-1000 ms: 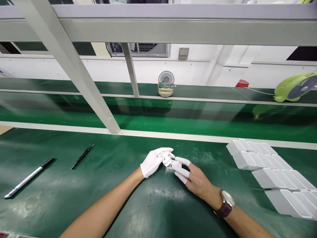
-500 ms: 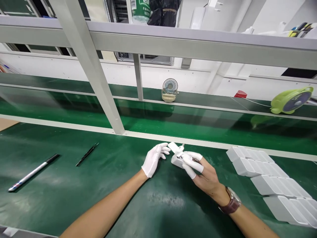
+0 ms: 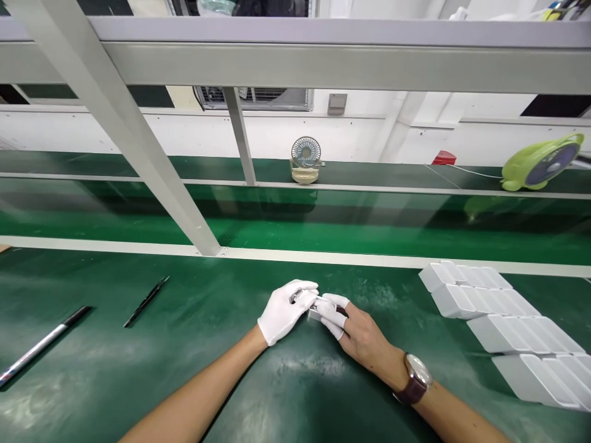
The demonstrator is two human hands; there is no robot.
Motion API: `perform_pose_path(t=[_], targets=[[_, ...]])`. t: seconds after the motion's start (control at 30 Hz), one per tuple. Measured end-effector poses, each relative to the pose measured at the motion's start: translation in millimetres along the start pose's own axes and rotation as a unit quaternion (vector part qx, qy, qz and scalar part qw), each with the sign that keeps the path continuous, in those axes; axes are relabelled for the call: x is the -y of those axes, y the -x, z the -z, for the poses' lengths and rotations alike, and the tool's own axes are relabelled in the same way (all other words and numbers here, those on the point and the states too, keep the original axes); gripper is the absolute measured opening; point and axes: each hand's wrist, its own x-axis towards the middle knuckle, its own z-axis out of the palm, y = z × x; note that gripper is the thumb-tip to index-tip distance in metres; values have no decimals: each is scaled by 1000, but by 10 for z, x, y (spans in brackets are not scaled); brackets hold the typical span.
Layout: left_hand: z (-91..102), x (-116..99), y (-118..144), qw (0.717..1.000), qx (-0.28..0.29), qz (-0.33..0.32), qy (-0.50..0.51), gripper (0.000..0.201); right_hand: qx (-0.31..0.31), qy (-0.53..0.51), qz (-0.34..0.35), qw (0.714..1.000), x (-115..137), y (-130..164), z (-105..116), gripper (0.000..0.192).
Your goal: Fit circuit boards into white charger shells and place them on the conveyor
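Note:
A small white box (image 3: 314, 315) is between my hands over the green tabletop, mostly covered by fingers. My left hand (image 3: 285, 311), in a white glove, closes its fingers on the left side of the box's contents; a small shiny part shows near its thumb, too small to name. My right hand (image 3: 357, 326) wears white finger covers and a wristwatch. Its fingers are closed on the right side of the box, and something dark shows beneath them.
Rows of white boxes (image 3: 503, 317) lie at the right. A black pen (image 3: 146, 301) and a silver marker (image 3: 44, 351) lie at the left. A slanted metal post (image 3: 152, 160) meets the table's back edge. Beyond stand a small fan (image 3: 305, 160) and a green fan (image 3: 540, 163).
My left hand has moved from beside the box onto it and its fingers have closed. The raised white piece at the box is no longer seen upright. The view has shifted slightly.

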Motion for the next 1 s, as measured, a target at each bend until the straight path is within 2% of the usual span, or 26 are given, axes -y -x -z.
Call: perform_pose_path(t=[0.1,0.23,0.37,0.47,0.53,0.63,0.7,0.83,1.0], targets=[[14,-3,-8,999,8,10,30,37,-11,12,-9,1000,7,8,-15,48],[50,14,-3,997,7,-25,73,48,-3,13,4,1000,2,-27,20,45],[64,122,-13,993,-45,-53,96,51,-83,-8,31,996,39,-130,205,51],[46,192,-22,988,-69,-70,121,53,-136,-20,23,990,64,-158,298,57],[29,193,-15,986,-74,-82,121,53,-107,-22,13,994,54,-128,277,55],[14,134,14,989,-58,-89,105,52,-1,-12,-8,1000,13,-41,167,49],[15,90,34,991,-31,-77,101,53,20,-7,-19,1000,-14,12,94,49],[34,49,43,994,9,-63,92,55,-3,29,-23,999,-21,56,46,51],[33,-8,25,998,15,-34,47,55,-68,61,-9,996,8,50,150,54]])
